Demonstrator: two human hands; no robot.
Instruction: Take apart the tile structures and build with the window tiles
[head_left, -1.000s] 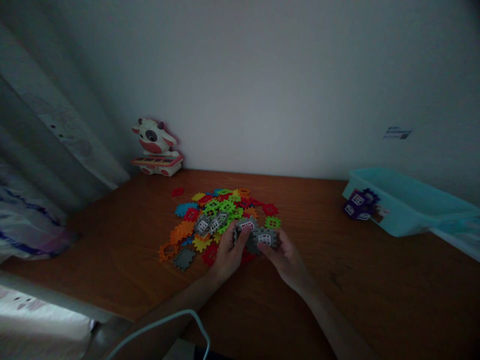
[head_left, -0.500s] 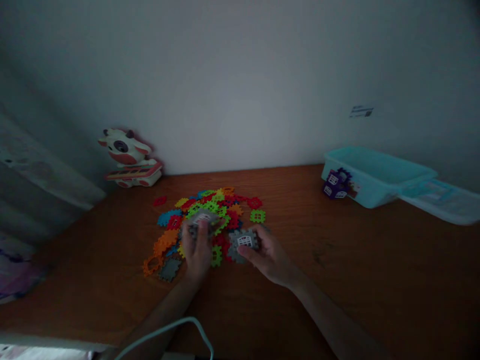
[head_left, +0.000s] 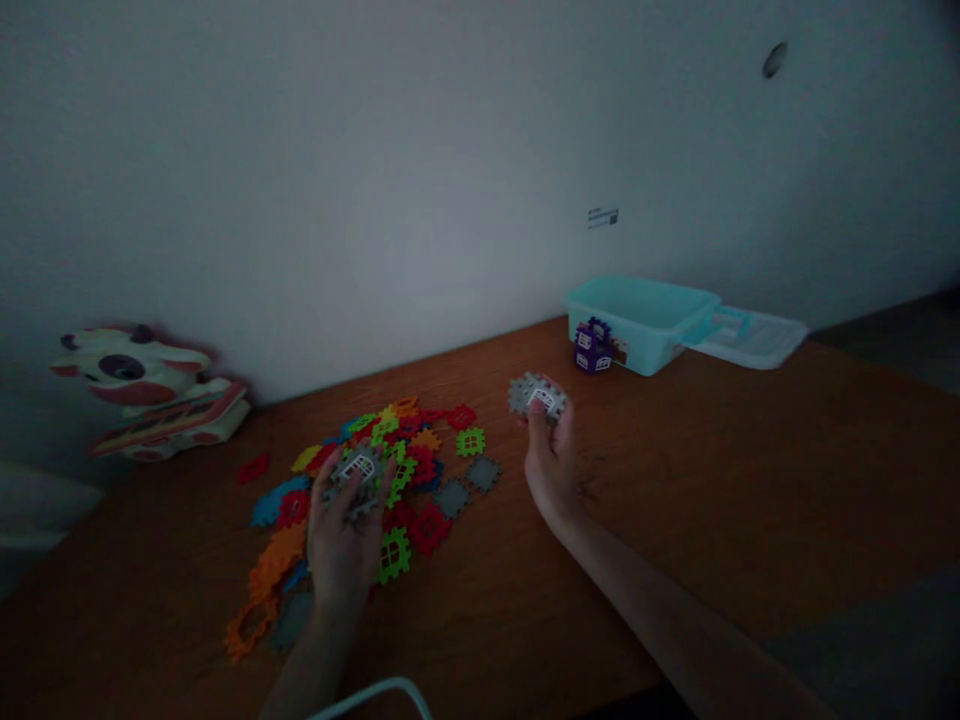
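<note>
My left hand [head_left: 345, 535] grips a few grey interlocking tiles [head_left: 358, 468] above the coloured pile; the top one carries a white window print. Held up over the table, my right hand [head_left: 553, 465] has its thumb pressed on other grey tiles [head_left: 531, 393], also with a white window print. Beneath the left hand spreads a pile of notched tiles: green ones [head_left: 394, 556], red ones [head_left: 430, 528], orange ones [head_left: 276, 562], blue ones [head_left: 276, 502]. Two flat grey tiles lie right of the pile, the nearer one [head_left: 452, 497] close to the farther one [head_left: 484, 473].
A purple block house [head_left: 592, 348] stands against the turquoise bin [head_left: 652, 345] at the back right, with a clear lid [head_left: 757, 340] beside it. A cow toy keyboard [head_left: 161, 395] sits at the back left. A pale curved tube [head_left: 390, 686] crosses the bottom edge.
My view has swung to the right. My right hand has lifted grey tiles away from the pile, to the right; two grey tiles now show on the table. My left hand still holds its tiles.
</note>
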